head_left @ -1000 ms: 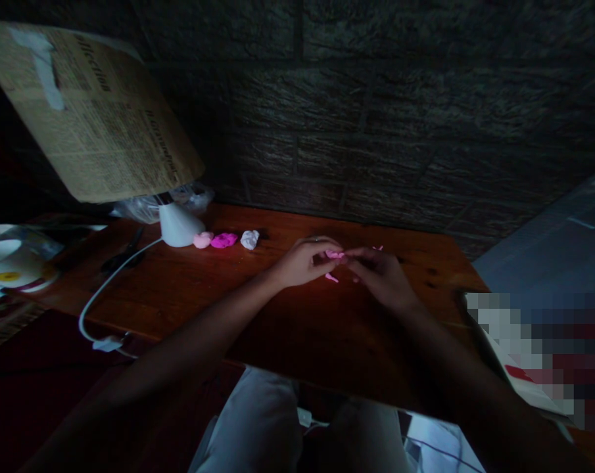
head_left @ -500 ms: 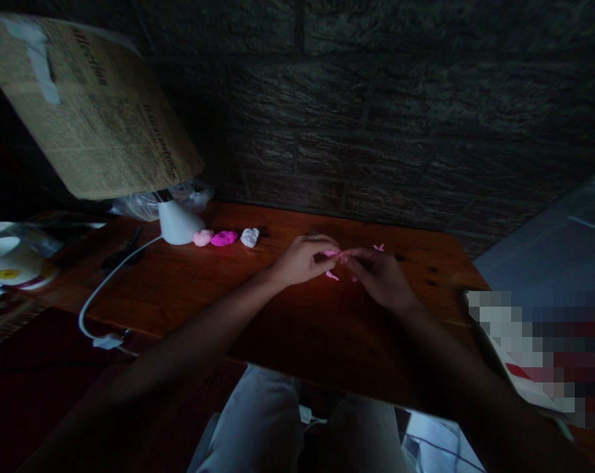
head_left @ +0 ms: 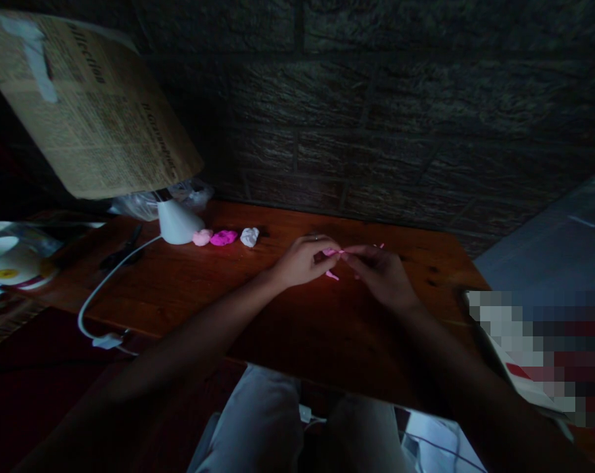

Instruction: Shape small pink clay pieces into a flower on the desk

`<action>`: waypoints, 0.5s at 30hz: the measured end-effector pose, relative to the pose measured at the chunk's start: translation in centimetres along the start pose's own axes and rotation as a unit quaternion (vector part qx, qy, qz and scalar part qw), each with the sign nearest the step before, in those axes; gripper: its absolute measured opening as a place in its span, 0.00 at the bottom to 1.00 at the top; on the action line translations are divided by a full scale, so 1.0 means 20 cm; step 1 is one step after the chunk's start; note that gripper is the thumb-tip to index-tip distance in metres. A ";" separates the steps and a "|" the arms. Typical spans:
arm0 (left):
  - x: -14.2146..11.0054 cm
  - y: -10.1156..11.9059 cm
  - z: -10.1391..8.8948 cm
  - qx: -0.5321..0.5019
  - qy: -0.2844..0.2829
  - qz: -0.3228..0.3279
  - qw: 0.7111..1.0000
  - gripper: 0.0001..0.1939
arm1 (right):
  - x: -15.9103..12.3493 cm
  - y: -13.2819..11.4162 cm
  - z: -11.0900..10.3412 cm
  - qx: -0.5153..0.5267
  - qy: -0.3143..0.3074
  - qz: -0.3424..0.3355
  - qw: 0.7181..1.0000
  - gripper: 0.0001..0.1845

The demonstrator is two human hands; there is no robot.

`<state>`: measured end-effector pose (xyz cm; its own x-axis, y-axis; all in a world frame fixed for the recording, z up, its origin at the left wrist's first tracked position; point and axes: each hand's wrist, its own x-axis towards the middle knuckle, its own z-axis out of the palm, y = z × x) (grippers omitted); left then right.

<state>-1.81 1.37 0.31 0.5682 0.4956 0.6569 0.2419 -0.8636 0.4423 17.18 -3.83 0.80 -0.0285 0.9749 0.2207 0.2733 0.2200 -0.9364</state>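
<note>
Over the wooden table my left hand [head_left: 304, 260] is closed on a small lump of pink modelling clay [head_left: 329, 251]. My right hand [head_left: 380, 270] meets it from the right, thumb and forefinger pinching the clay's thin end. A small pink clay strip [head_left: 332, 275] lies on the wood just below the fingers. Another pink bit [head_left: 379, 246] shows partly behind my right hand. Farther left sit a pale pink clay lump [head_left: 202, 237], a magenta lump [head_left: 223, 238] and a white lump [head_left: 250, 237] in a row.
A lamp with a newspaper-print shade [head_left: 110, 125] stands at the back left, its white cord [head_left: 87, 295] hanging over the front edge. Dark scissors [head_left: 122, 249] lie beside it, near a white cup [head_left: 4, 259]. A stone-patterned wall [head_left: 327, 118] rises behind the table [head_left: 198, 289].
My right hand has shifted slightly, its knuckles lifting and covering more of the pink bit behind it. My left hand stays nearly still, and both keep hold of the clay.
</note>
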 end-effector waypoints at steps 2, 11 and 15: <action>0.00 0.01 0.00 -0.001 -0.007 -0.001 1.000 0.06 | 0.00 0.00 0.00 -0.002 -0.006 -0.004 1.000 0.15; 0.00 0.01 0.02 0.013 -0.008 0.006 1.000 0.05 | -0.01 -0.02 0.01 -0.035 -0.011 -0.040 0.999 0.10; 0.00 -0.02 -0.01 0.038 0.034 -0.061 0.997 0.05 | -0.02 -0.03 0.02 -0.017 0.023 -0.042 0.999 0.09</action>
<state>-2.01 1.71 0.25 0.4772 0.5998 0.6423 0.3657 -0.8001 0.4754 16.61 -4.35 1.26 -0.0082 0.9506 0.3105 0.3045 0.2981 -0.9047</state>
